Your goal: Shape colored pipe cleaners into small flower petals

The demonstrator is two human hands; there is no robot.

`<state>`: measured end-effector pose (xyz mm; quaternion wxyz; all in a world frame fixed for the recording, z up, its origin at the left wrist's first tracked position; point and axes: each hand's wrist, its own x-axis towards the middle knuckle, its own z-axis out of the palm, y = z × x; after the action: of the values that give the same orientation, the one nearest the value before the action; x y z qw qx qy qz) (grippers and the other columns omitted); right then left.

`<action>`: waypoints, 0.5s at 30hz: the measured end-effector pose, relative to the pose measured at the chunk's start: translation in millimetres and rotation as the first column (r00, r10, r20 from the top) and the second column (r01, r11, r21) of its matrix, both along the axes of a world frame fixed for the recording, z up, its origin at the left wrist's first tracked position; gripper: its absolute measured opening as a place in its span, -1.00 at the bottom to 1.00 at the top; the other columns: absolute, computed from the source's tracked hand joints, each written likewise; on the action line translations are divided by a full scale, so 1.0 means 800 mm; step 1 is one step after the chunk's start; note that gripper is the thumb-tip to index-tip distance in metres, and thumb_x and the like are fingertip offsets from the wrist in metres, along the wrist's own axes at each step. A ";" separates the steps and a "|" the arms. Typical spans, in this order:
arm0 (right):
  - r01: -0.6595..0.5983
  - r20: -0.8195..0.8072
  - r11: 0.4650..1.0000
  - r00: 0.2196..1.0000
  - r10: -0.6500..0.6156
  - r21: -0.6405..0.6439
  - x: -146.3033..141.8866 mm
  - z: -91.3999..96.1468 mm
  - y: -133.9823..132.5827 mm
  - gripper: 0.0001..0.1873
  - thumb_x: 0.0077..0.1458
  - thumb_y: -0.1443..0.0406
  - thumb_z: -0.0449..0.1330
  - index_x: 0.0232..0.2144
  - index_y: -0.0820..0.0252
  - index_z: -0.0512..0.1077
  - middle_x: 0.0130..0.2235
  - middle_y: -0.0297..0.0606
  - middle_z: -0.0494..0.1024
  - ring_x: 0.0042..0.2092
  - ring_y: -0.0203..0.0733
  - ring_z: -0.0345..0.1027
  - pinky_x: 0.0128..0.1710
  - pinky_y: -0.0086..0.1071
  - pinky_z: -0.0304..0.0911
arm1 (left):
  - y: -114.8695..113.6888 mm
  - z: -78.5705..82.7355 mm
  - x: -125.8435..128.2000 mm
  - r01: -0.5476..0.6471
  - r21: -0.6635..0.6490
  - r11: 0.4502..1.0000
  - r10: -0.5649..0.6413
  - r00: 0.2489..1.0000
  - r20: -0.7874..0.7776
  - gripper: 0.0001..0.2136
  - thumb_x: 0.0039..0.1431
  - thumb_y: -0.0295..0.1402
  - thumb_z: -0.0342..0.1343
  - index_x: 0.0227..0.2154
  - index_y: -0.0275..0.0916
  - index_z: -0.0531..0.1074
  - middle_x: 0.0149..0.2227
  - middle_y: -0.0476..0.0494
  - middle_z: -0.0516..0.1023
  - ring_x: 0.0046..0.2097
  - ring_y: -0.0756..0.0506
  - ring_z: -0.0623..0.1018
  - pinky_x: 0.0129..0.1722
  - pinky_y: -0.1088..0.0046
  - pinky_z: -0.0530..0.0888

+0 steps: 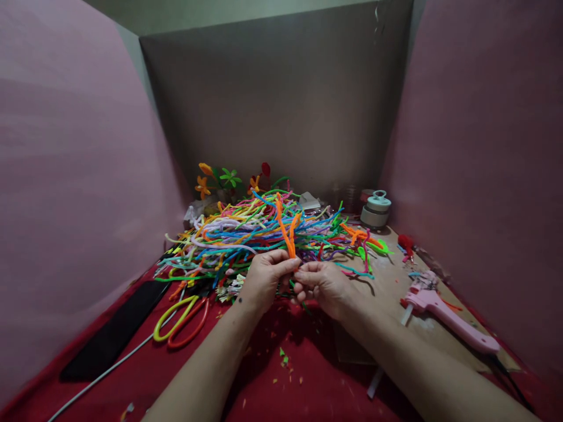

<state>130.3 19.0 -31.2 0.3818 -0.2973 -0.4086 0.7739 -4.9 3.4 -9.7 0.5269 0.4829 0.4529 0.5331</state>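
Orange pipe cleaners [288,232], bent into upright strands, rise from between my two hands. My left hand [267,280] is closed, thumb and fingers pinching their base. Fingertips of my right hand [323,284] press together at the same spot, where a short green piece of pipe cleaner [305,307] pokes out below. How the orange and green parts join is hidden by my fingers. Just behind my hands lies a big heap of many-coloured pipe cleaners [233,228].
Scissors with yellow and red handles [189,322] lie left, near a black flat strip [114,331]. A pink glue gun [453,319] rests on brown cardboard [387,287] at right. Behind stand pipe-cleaner flowers [230,177] and a lidded jar [376,209]. Scraps [285,358] dot the red cloth.
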 end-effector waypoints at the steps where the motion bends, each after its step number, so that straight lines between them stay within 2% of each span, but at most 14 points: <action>1: -0.005 0.035 1.000 0.999 0.005 -0.008 0.000 0.000 -0.001 -0.73 -0.28 0.30 0.35 -0.62 0.31 0.31 -0.66 -0.34 0.44 -0.67 -0.37 0.27 -0.58 -0.43 0.23 | 0.001 0.000 0.000 -0.034 -0.005 0.999 0.034 0.999 0.021 -0.77 -0.14 -0.27 0.25 -0.62 -0.33 0.36 -0.74 0.08 0.27 -0.71 0.15 0.21 -0.71 0.65 0.11; 3: -0.017 0.090 1.000 0.996 0.019 -0.014 0.001 0.000 -0.002 -0.76 -0.26 0.31 0.32 -0.62 0.30 0.31 -0.67 -0.34 0.43 -0.68 -0.38 0.25 -0.63 -0.48 0.15 | 0.003 -0.001 0.000 -0.083 -0.020 0.996 0.085 0.994 0.069 -0.78 -0.16 -0.27 0.26 -0.58 -0.32 0.38 -0.74 0.10 0.26 -0.71 0.15 0.20 -0.70 0.64 0.11; 6: -0.011 0.096 1.000 0.995 0.008 0.028 0.001 0.000 -0.004 -0.80 -0.27 0.32 0.31 -0.59 0.30 0.35 -0.62 -0.31 0.46 -0.62 -0.35 0.30 -0.55 -0.45 0.19 | 0.005 0.000 -0.001 -0.100 -0.054 0.994 0.106 0.986 0.126 -0.78 -0.18 -0.29 0.27 -0.57 -0.31 0.38 -0.73 0.10 0.26 -0.70 0.15 0.20 -0.69 0.64 0.11; 9: 0.071 0.060 0.990 0.995 -0.079 0.123 0.000 0.003 -0.004 -0.79 -0.29 0.29 0.32 -0.55 0.31 0.42 -0.57 -0.34 0.45 -0.54 -0.35 0.29 -0.45 -0.42 0.18 | 0.006 -0.002 -0.002 -0.083 -0.091 0.992 0.094 0.987 0.131 -0.78 -0.24 -0.34 0.30 -0.59 -0.34 0.39 -0.68 0.06 0.31 -0.67 0.14 0.25 -0.67 0.64 0.12; 12: 0.167 0.100 0.963 0.976 -0.191 0.211 -0.001 0.007 -0.003 -0.79 -0.34 0.27 0.32 -0.59 0.33 0.45 -0.60 -0.37 0.41 -0.54 -0.39 0.19 -0.47 -0.44 0.08 | 0.006 -0.005 -0.001 -0.045 -0.109 0.993 0.057 0.993 0.106 -0.80 -0.26 -0.37 0.31 -0.60 -0.36 0.40 -0.66 0.03 0.35 -0.64 0.12 0.30 -0.66 0.64 0.14; 15: 0.175 0.134 0.956 0.968 -0.210 0.237 -0.001 0.011 -0.003 -0.81 -0.34 0.27 0.31 -0.62 0.31 0.46 -0.62 -0.36 0.39 -0.55 -0.38 0.15 -0.50 -0.43 0.05 | 0.005 -0.006 0.001 -0.012 -0.108 0.994 0.027 0.990 0.137 -0.81 -0.23 -0.37 0.30 -0.55 -0.35 0.43 -0.62 0.01 0.39 -0.61 0.12 0.33 -0.63 0.63 0.19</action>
<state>129.5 16.9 -22.4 0.4530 -0.3511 -0.4910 0.6561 -4.3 7.0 -14.3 0.5767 0.4114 0.4480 0.5454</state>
